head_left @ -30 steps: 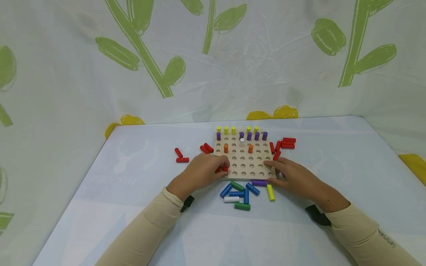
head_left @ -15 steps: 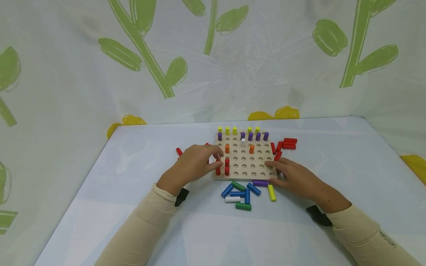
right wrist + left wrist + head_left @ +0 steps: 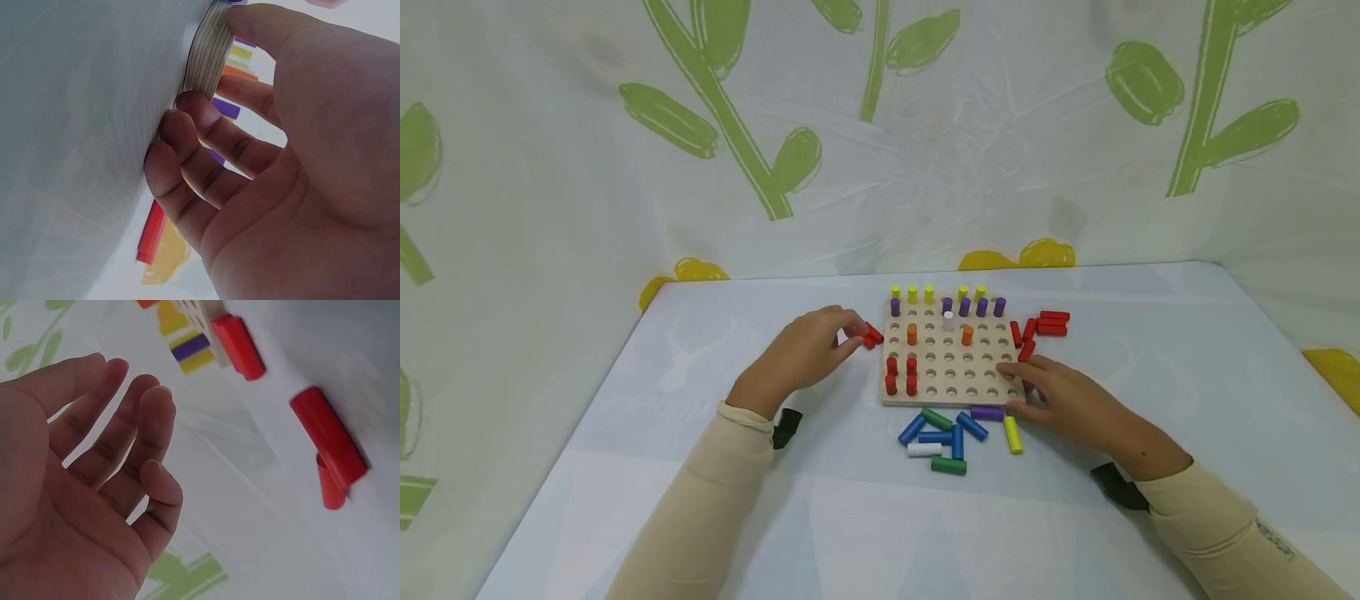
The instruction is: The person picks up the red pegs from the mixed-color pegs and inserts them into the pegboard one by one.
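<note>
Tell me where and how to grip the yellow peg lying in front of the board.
Pinch the yellow peg across its middle, probably best from above and the near side: it lies flat with its long sides free, while its far end sits close to the right hand and purple peg.
</note>
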`<state>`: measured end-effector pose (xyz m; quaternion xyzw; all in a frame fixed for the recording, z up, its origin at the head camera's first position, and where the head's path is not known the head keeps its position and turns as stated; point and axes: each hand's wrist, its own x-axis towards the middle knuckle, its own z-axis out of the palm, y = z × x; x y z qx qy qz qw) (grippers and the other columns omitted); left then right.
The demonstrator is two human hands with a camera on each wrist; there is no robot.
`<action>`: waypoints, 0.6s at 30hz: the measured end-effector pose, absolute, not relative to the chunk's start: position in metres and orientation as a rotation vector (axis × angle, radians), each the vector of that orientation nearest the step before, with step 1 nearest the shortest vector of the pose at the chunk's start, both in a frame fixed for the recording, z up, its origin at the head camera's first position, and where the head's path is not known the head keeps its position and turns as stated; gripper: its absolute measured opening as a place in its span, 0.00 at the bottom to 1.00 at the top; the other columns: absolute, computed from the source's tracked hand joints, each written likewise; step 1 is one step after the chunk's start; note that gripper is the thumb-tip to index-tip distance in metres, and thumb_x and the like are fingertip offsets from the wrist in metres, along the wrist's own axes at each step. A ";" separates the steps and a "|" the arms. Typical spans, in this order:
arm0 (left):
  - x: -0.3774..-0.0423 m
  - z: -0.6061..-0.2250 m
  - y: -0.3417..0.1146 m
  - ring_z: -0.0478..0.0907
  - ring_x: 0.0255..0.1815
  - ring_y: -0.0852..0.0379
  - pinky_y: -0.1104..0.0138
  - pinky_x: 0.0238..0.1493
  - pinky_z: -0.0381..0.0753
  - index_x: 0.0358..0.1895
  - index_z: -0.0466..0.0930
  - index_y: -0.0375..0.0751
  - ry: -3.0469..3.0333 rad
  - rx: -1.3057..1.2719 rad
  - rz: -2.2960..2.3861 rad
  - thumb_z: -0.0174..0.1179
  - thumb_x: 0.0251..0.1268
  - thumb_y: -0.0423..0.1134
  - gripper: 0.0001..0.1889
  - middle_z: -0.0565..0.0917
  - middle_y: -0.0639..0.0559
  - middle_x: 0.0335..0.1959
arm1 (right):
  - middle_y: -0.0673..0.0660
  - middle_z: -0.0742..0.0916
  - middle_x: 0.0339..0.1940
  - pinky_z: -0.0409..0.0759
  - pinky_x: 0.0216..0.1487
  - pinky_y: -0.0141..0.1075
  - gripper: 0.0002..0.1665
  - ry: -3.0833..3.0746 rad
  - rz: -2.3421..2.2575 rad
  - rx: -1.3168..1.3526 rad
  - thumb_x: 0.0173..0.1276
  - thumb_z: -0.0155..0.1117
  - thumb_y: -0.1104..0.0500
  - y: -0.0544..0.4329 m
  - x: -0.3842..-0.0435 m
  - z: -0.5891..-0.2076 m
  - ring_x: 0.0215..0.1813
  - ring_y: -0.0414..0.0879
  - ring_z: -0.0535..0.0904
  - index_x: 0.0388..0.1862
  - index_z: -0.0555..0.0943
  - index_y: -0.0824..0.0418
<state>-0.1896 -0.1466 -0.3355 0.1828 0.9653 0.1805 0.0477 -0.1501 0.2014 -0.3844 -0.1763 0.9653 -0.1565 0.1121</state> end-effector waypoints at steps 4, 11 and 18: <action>-0.194 -0.337 -0.155 0.78 0.43 0.51 0.60 0.48 0.83 0.56 0.82 0.48 2.929 0.480 0.508 0.64 0.69 0.43 0.14 0.83 0.51 0.47 | 0.61 0.82 0.54 0.84 0.54 0.51 0.40 2.829 -0.465 -0.518 0.63 0.73 0.46 0.201 -0.150 -0.384 0.51 0.51 0.79 0.72 0.72 0.52; -0.201 -0.341 -0.172 0.78 0.46 0.51 0.58 0.49 0.82 0.57 0.82 0.49 2.883 0.398 0.470 0.68 0.64 0.44 0.18 0.82 0.50 0.48 | 0.60 0.82 0.53 0.84 0.54 0.51 0.40 2.834 -0.456 -0.529 0.63 0.73 0.46 0.202 -0.150 -0.383 0.51 0.51 0.79 0.72 0.73 0.52; -0.206 -0.347 -0.185 0.78 0.44 0.51 0.60 0.46 0.81 0.54 0.83 0.48 2.866 0.363 0.487 0.68 0.64 0.44 0.16 0.82 0.49 0.47 | 0.61 0.81 0.54 0.84 0.55 0.52 0.40 2.829 -0.454 -0.523 0.63 0.73 0.45 0.202 -0.151 -0.383 0.51 0.51 0.79 0.72 0.73 0.52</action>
